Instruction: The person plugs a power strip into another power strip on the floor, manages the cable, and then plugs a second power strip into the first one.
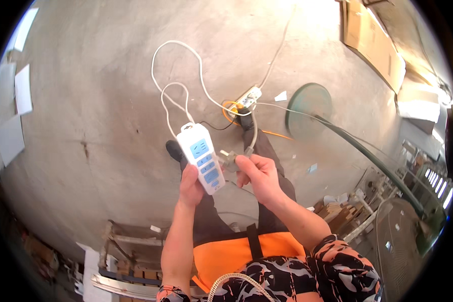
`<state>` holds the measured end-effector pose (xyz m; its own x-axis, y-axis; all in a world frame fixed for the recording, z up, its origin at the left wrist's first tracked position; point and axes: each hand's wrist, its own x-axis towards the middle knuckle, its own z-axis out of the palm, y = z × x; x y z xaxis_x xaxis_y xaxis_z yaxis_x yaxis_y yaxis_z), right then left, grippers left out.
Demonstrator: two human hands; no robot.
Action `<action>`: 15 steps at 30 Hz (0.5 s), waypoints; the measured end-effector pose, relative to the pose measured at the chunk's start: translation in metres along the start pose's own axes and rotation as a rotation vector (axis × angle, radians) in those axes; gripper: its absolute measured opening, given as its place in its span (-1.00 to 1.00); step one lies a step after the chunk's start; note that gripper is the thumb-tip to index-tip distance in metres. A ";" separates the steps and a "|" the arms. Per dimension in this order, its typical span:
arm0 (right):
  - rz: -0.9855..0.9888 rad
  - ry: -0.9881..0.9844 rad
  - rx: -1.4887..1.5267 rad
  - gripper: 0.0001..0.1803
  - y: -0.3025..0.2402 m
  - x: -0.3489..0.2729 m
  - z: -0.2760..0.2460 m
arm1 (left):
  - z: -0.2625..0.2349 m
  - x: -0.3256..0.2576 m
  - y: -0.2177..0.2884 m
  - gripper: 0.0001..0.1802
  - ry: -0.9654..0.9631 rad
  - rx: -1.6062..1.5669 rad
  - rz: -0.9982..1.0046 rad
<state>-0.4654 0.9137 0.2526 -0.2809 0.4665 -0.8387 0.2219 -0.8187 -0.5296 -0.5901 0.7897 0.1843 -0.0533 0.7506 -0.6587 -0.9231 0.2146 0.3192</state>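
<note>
Left hand (190, 187) is clamped on a white-and-blue power strip (202, 160); just right of it, right hand (260, 177) pinches a grey plug (229, 160).

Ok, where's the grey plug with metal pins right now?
Head view, near the centre: the grey plug with metal pins is held in the right hand, just right of the white rectangular power strip with blue sockets.
</note>
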 end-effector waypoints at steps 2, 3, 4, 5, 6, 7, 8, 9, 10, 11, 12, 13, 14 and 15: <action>-0.044 0.050 -0.041 -0.58 -0.008 -0.027 -0.006 | 0.013 -0.025 0.002 -0.31 0.092 0.059 0.005; -0.071 0.107 -0.106 -0.56 -0.006 -0.034 -0.006 | 0.015 -0.031 0.002 -0.30 0.059 0.032 0.013; -0.161 0.152 -0.205 -0.56 -0.005 -0.041 -0.010 | 0.030 -0.037 0.011 -0.34 0.017 0.173 0.084; -0.246 0.194 -0.303 -0.55 -0.015 -0.048 -0.015 | 0.030 -0.039 0.017 -0.38 0.008 0.240 0.111; -0.276 0.246 -0.310 -0.55 -0.032 -0.066 -0.017 | 0.043 -0.048 0.022 -0.40 0.082 0.245 0.105; -0.305 0.287 -0.308 -0.56 -0.049 -0.086 -0.022 | 0.061 -0.059 0.028 -0.41 0.166 0.260 0.106; -0.408 0.348 -0.323 -0.56 -0.060 -0.102 -0.032 | 0.072 -0.063 0.030 -0.41 0.172 0.280 0.118; -0.506 0.409 -0.332 -0.56 -0.065 -0.113 -0.041 | 0.081 -0.065 0.033 -0.41 0.182 0.307 0.133; -0.605 0.472 -0.296 -0.55 -0.062 -0.117 -0.049 | 0.094 -0.068 0.034 -0.34 0.215 0.305 0.151; -0.609 0.493 -0.317 -0.65 -0.069 -0.128 -0.057 | 0.107 -0.075 0.038 -0.26 0.258 0.300 0.176; -0.657 0.561 -0.189 -0.68 -0.083 -0.146 -0.041 | 0.119 -0.089 0.067 -0.25 0.220 0.357 0.148; -0.710 0.581 -0.082 -0.66 -0.098 -0.166 -0.029 | 0.122 -0.109 0.087 -0.24 0.211 0.388 0.149; -0.645 0.517 -0.086 -0.57 -0.109 -0.176 -0.026 | 0.093 -0.093 0.102 -0.17 -0.046 0.188 0.024; -0.694 0.534 -0.064 -0.57 -0.123 -0.187 -0.025 | 0.063 -0.074 0.114 -0.16 0.095 0.389 0.066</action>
<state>-0.4166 0.9351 0.4714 0.0991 0.9597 -0.2630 0.2198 -0.2789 -0.9348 -0.6676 0.7982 0.3125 -0.1592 0.7135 -0.6823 -0.7045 0.4020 0.5848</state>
